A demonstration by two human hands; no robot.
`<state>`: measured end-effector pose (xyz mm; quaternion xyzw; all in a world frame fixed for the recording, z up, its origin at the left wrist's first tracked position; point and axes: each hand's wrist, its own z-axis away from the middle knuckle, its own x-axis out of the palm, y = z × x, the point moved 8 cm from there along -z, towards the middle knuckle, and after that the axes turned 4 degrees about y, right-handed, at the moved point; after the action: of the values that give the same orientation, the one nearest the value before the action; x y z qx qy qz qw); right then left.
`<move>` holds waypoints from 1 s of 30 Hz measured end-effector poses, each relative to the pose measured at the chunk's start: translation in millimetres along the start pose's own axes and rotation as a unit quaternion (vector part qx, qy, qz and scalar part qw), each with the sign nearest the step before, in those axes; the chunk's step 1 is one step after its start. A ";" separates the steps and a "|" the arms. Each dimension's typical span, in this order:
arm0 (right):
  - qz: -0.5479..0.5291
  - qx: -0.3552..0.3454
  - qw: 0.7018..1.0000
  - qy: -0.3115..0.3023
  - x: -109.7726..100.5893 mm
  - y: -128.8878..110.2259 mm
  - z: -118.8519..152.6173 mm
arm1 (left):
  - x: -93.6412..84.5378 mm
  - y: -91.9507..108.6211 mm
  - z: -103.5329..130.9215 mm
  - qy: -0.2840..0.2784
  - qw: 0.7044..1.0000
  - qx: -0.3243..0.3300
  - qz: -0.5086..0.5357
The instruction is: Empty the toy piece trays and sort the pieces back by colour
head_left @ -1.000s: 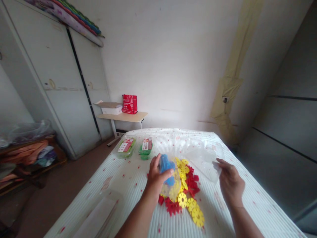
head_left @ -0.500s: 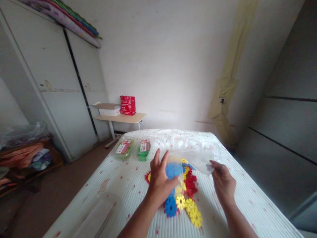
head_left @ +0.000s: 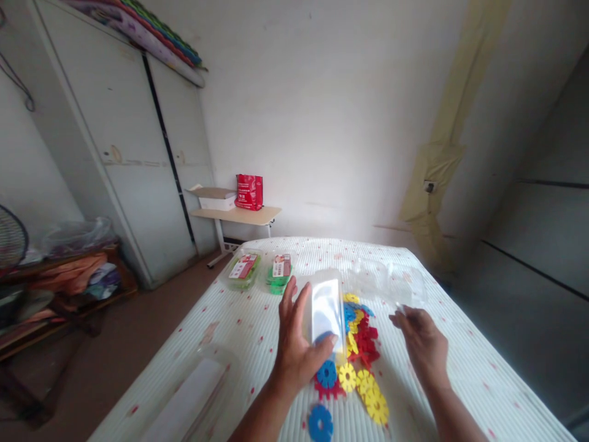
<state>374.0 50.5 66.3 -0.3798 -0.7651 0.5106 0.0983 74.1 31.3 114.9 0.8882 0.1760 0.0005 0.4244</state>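
My left hand (head_left: pixel 297 344) grips a clear plastic box (head_left: pixel 326 307) tilted up above the table, thumb across its front and fingers along its left side. Bright reflections hide much of what is inside. Closed in a pinch, my right hand (head_left: pixel 421 344) has a small pale, see-through bit at its fingertips, too little showing to name. Between the hands lies a pile of notched plastic discs: red pieces (head_left: pixel 367 344), yellow discs (head_left: pixel 375 402) and blue ones, partly hidden by the box. One blue disc (head_left: pixel 321 422) lies apart, nearer to me.
Two labelled clear boxes, one with light green pieces (head_left: pixel 242 270) and one with green pieces (head_left: pixel 279 273), stand at the back left. Clear plastic containers (head_left: pixel 391 279) lie at the back right. Another clear container (head_left: pixel 197 393) sits front left. A side table (head_left: pixel 257 215) stands beyond.
The plastic stretched between my hands is no longer there; the box in my left hand is tilted more upright. A blue disc now lies at the near side. The camera has turned slightly left.
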 end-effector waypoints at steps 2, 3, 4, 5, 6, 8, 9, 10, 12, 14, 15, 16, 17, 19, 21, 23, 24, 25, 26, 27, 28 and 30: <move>-0.025 0.026 0.999 -0.004 1.0 -0.1 1.1 | -2.5 -8.0 -2.4 0.027 0.991 -0.057 0.116; -0.038 0.037 0.999 -0.005 1.0 -0.9 1.5 | -2.7 -14.9 -3.3 0.041 0.977 -0.098 0.185; -0.050 0.047 0.998 -0.004 0.8 -2.3 1.7 | -1.3 -22.5 -3.7 0.052 0.956 -0.141 0.253; -0.062 0.056 0.996 -0.005 0.7 -4.3 2.2 | 1.2 -30.3 -3.5 0.060 0.930 -0.185 0.313; -0.079 0.065 0.995 -0.008 1.4 -7.2 3.1 | 4.3 -37.5 -2.7 0.067 0.902 -0.227 0.362; -0.137 0.084 0.987 -0.032 7.7 -15.6 8.0 | 11.3 -49.1 -0.1 0.080 0.847 -0.296 0.434; -0.174 0.094 0.979 -0.053 13.6 -21.3 12.6 | 15.2 -53.3 1.6 0.086 0.823 -0.326 0.457; -0.210 0.105 0.969 -0.077 21.1 -27.8 18.8 | 19.1 -56.4 3.3 0.092 0.802 -0.350 0.475; -0.259 0.127 0.949 -0.126 38.3 -41.2 34.7 | 27.8 -57.8 5.1 0.097 0.774 -0.380 0.497; -0.269 0.147 0.938 -0.162 55.2 -52.1 51.6 | 36.8 -54.0 4.2 0.087 0.767 -0.383 0.508; -0.273 0.152 0.934 -0.171 62.5 -56.6 58.6 | 40.7 -51.3 2.9 0.079 0.770 -0.379 0.508; -0.274 0.152 0.933 -0.175 68.6 -60.6 63.7 | 44.2 -48.8 1.6 0.071 0.775 -0.374 0.505; -0.274 0.147 0.934 -0.174 73.2 -64.0 66.7 | 47.1 -47.1 0.3 0.062 0.781 -0.370 0.499; -0.261 0.127 0.943 -0.162 78.9 -68.1 66.5 | 48.9 -46.9 -3.1 0.052 0.800 -0.365 0.473; -0.238 0.105 0.954 -0.151 81.7 -69.0 59.6 | 44.6 -48.7 -10.2 0.046 0.834 -0.344 0.430; -0.214 0.083 0.962 -0.146 83.3 -68.5 47.9 | 37.0 -49.9 -20.8 0.028 0.880 -0.313 0.356; -0.201 0.068 0.966 -0.145 83.8 -68.9 40.8 | 33.1 -50.2 -26.4 0.015 0.903 -0.300 0.307; -0.185 0.050 0.971 -0.145 84.4 -69.8 33.2 | 30.0 -50.6 -31.6 -0.001 0.922 -0.293 0.254; -0.165 0.031 0.975 -0.144 84.8 -71.3 25.4 | 28.2 -51.1 -36.0 -0.019 0.934 -0.293 0.202; -0.141 0.011 0.979 -0.144 85.5 -73.5 17.7 | 28.0 -51.6 -39.7 -0.041 0.941 -0.298 0.156; -0.117 -0.008 0.982 -0.145 86.6 -76.3 10.6 | 28.9 -52.3 -42.6 -0.061 0.942 -0.307 0.119; -0.074 -0.035 0.986 -0.148 89.6 -82.2 -2.3 | 34.0 -55.5 -47.4 -0.093 0.937 -0.329 0.074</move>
<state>273.8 97.6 116.4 -0.2453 -0.8148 0.5252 0.0080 81.5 109.7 98.3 0.7054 0.0595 0.0076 0.7062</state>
